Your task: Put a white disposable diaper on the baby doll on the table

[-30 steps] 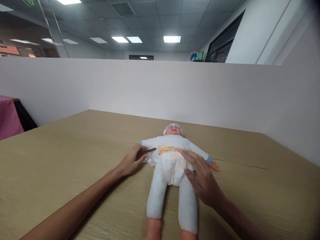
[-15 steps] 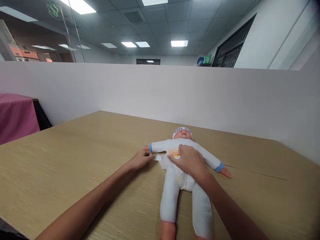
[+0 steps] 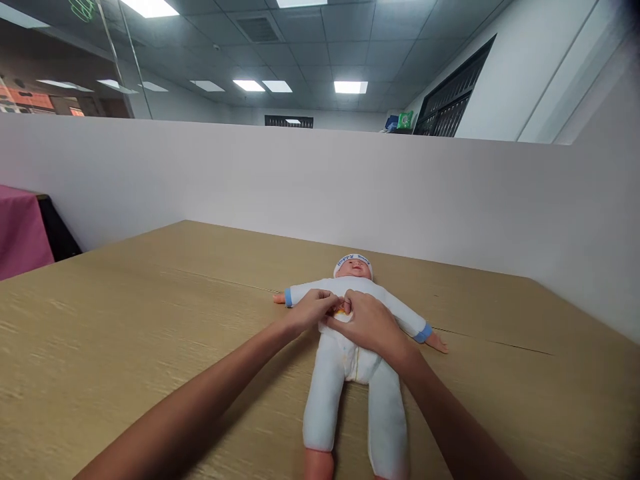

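A baby doll (image 3: pixel 387 407) in a white outfit with blue cuffs lies on its back, head away from me, its headband lettered. Around its hips and belly is a white diaper (image 3: pixel 357 363) with an orange print at the front waist. My left hand (image 3: pixel 316 309) is over the doll's left-of-view side, fingers pinched at the diaper's waist; the side tab is hidden beneath them. Against it, my right hand (image 3: pixel 369 322) grips the front waist edge of the diaper, thumb and fingers bent together. Both hands nearly touch over the belly.
The doll lies on a wide tan tabletop (image 3: pixel 150 320) with a seam across it. A pale partition wall (image 3: pixel 250 173) rises behind the table. At far left stands something draped in pink cloth (image 3: pixel 23 233).
My left hand has moved right and inward from beside the doll, bringing the white side tab onto the diaper's front. My right hand stays on the waist. The view has shifted slightly.
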`<state>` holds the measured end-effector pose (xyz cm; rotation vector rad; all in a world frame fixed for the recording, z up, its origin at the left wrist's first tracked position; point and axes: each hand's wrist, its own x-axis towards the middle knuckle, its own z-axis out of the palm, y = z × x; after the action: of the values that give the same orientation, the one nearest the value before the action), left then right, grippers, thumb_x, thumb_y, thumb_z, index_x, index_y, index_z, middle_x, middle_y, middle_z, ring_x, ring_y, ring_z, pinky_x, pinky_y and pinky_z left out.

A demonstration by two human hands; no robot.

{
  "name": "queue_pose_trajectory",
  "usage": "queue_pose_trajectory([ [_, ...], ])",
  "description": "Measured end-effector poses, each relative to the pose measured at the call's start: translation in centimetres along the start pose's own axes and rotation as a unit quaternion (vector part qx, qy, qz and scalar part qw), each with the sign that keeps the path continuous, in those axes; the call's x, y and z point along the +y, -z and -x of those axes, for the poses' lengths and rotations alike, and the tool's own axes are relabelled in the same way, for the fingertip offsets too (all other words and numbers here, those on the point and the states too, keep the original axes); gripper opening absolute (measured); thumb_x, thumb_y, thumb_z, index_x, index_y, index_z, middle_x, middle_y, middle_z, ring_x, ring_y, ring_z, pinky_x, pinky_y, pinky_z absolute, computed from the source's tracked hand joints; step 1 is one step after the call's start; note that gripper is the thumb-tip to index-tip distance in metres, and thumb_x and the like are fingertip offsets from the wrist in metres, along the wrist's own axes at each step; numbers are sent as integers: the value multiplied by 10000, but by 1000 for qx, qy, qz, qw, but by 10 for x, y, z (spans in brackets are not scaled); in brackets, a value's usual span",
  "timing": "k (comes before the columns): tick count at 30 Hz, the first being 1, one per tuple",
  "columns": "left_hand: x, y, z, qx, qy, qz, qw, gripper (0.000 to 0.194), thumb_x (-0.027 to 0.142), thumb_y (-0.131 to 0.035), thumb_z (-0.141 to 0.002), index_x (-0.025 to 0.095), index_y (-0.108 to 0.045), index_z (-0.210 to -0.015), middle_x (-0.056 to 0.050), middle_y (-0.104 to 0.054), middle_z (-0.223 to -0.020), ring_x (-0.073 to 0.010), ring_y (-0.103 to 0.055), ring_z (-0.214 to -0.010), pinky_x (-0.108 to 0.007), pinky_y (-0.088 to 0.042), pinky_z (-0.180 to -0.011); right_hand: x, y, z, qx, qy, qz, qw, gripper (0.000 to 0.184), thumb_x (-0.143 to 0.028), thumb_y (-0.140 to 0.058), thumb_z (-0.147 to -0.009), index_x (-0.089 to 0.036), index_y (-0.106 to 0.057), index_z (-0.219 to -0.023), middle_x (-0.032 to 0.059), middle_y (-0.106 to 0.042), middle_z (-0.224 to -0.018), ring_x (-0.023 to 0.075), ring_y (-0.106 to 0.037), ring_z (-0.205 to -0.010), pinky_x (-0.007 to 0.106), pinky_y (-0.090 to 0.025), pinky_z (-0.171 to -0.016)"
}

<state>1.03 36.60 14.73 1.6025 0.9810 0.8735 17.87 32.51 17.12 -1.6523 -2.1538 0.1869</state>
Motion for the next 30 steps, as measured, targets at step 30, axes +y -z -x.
queue_pose_trajectory([
  [30,31,-22,115,19,-226,-279,933,245,378,-475,-1127,229,-669,-1103,-58,-729,-1116,-247,-586,-1047,-407,-455,-957,3,18,117,34,64,-226,971,63,-323,-595,-1022,-261,-600,-1014,-6,-668,-945,160,-650,-821,268,-510,-684],
])
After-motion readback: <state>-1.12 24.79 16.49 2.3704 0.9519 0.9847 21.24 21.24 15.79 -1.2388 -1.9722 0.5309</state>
